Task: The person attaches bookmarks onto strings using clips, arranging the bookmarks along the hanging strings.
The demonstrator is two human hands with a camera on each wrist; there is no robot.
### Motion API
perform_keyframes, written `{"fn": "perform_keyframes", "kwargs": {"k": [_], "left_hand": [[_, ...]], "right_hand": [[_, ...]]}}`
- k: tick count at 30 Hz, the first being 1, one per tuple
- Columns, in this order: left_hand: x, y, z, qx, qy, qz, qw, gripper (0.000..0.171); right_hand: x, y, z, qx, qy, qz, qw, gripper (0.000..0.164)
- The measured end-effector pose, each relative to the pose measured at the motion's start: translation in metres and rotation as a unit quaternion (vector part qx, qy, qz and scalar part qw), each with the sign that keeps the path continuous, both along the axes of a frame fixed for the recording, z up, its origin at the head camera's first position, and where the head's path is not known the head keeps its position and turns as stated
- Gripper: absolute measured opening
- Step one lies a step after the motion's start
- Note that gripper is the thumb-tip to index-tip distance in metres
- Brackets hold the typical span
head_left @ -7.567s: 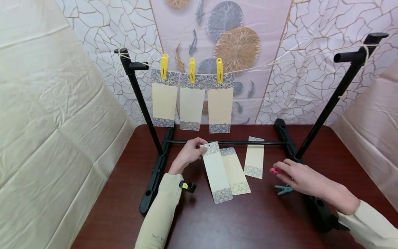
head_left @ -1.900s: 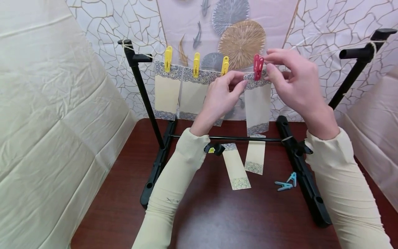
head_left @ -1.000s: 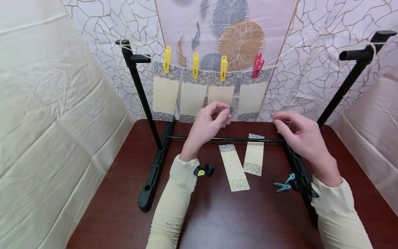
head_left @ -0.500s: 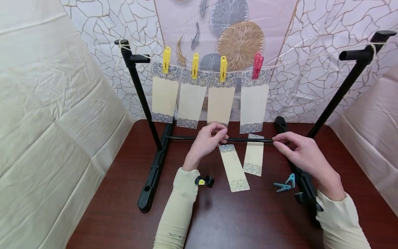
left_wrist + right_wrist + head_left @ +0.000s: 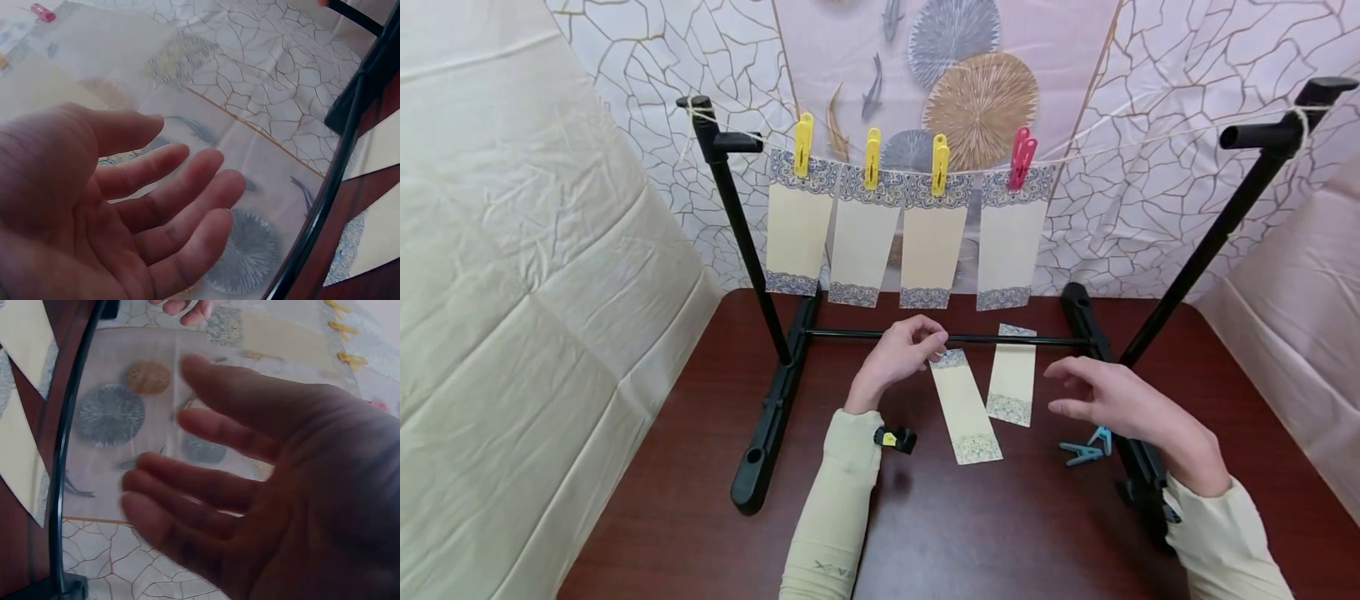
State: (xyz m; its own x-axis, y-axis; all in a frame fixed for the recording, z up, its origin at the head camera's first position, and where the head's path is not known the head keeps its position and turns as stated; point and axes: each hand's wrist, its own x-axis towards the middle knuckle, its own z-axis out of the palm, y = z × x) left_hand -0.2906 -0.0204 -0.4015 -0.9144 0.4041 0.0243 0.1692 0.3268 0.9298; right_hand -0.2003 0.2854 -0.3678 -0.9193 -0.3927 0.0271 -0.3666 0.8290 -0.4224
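Observation:
My left hand (image 5: 901, 354) hovers at the top of a cream paper card (image 5: 966, 408) with patterned ends on the table; in the left wrist view its fingers (image 5: 187, 187) are relaxed and hold nothing. A second card (image 5: 1012, 379) lies to the right, its top under the stand's crossbar (image 5: 850, 334). My right hand (image 5: 1120, 400), loosely spread with nothing in it, is above two teal clothespins (image 5: 1082, 452). Similar cards hang in a row from the string (image 5: 1105, 152): three by yellow clothespins (image 5: 802, 146), and the rightmost card (image 5: 1011, 242) by a pink clothespin (image 5: 1021, 158).
A black stand carries the string between its left post (image 5: 737, 225) and right post (image 5: 1217, 225). Its feet, such as the left foot (image 5: 760, 450), rest on the dark red table (image 5: 970, 533). Patterned cloth (image 5: 1187, 50) hangs behind, and pale cloth (image 5: 550, 292) flanks the left.
Earlier, the rightmost card was hung with the pink clothespin by both hands. They have since let go and come down, the left to the lying card, the right toward the teal clothespins.

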Motion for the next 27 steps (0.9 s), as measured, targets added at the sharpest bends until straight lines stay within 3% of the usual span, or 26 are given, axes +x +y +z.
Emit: {"fn": "perform_keyframes", "kwargs": {"k": [7,12,16,24,27], "left_hand": [[-0.009,0.005,-0.013,-0.032,-0.005,0.006,0.9995,0.027],[-0.016,0.014,-0.026,-0.081,0.006,0.019,0.9966,0.03],[-0.019,0.018,-0.036,-0.119,0.017,0.026,0.9924,0.035],[-0.026,0.029,-0.056,-0.151,0.013,0.067,0.9862,0.039],[-0.026,0.034,-0.064,-0.191,0.014,0.076,0.9785,0.039]], "right_hand": [[-0.002,0.004,-0.013,0.03,-0.044,0.016,0.998,0.046],[-0.002,0.008,-0.019,0.054,-0.06,0.035,0.996,0.045],[-0.005,0.007,-0.023,0.07,-0.082,0.046,0.993,0.045],[-0.011,0.011,-0.033,0.086,-0.135,0.043,0.986,0.05],[-0.013,0.011,-0.037,0.097,-0.154,0.038,0.983,0.05]]}}
